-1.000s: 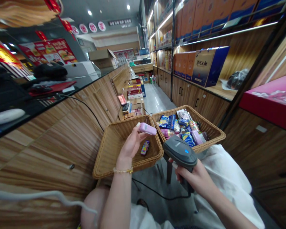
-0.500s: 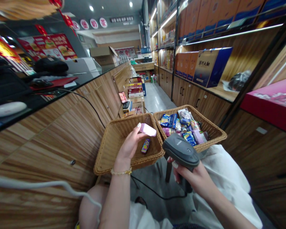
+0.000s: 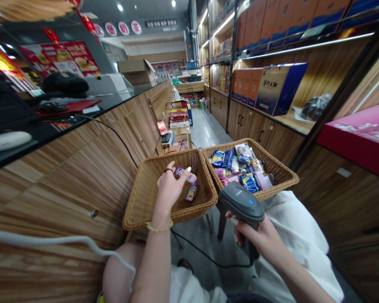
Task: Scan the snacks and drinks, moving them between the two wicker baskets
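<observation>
My left hand point(image 3: 171, 184) is over the left wicker basket point(image 3: 134, 198), its thumb and fingers apart. Just beyond the thumb is a small purple, colourfully patterned pack point(image 3: 191, 177), partly hidden by the thumb. It looks loose from the fingers. A similar purple pack point(image 3: 192, 192) lies on the basket floor. In my right hand point(image 3: 255, 233) is a dark grey handheld barcode scanner point(image 3: 241, 202), gripped by its handle. Its head points toward the baskets, and a blue light shows on top. Beneath the scanner's far side stands the right wicker basket point(image 3: 286, 179), filled with assorted snack packets point(image 3: 249, 182).
A wooden counter point(image 3: 91, 176) runs along the left, with a black cable point(image 3: 120, 136) hanging down it. A white cord point(image 3: 66, 240) crosses the lower left. Shelves with boxed goods point(image 3: 279, 88) line the right. Stacked boxes point(image 3: 178, 118) stand farther down the aisle.
My left hand has moved lower and left over the basket, its fingers spreading from the pack, which now shows its patterned side. A blue light has come on at the scanner.
</observation>
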The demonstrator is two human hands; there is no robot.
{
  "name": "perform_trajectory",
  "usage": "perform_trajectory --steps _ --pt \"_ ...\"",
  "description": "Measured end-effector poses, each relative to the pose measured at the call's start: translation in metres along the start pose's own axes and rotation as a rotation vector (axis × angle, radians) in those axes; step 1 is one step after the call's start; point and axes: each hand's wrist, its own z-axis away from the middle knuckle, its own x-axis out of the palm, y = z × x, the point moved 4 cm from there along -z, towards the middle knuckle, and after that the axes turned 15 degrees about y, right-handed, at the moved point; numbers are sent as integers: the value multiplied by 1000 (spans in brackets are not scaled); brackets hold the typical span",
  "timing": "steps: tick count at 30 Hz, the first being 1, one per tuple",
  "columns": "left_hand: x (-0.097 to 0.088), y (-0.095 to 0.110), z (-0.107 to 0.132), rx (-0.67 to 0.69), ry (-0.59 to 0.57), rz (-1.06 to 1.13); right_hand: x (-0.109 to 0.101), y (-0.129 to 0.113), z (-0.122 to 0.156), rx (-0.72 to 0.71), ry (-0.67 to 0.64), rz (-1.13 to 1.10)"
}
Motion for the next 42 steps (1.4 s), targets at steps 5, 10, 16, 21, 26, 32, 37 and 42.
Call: perform_trajectory --steps 5,10,16,21,26,32,37,42 --pt "0 6 2 112 68 -314 -5 11 0 15 9 22" --pt "5 10 6 163 36 -268 -8 20 0 6 59 17" --pt "19 23 20 250 -80 -159 -11 21 1 19 34 30" --pt "40 40 32 358 -183 -273 -27 34 0 33 105 39" --pt "75 68 25 511 -310 -429 -39 31 -3 93 106 34" --pt "136 100 -6 649 -413 -668 -43 41 -5 92 124 29" --pt "179 96 -32 631 -498 -727 -50 56 -4 73 145 21" --pt "199 82 -52 606 -561 -756 -56 52 -5 77 169 18"
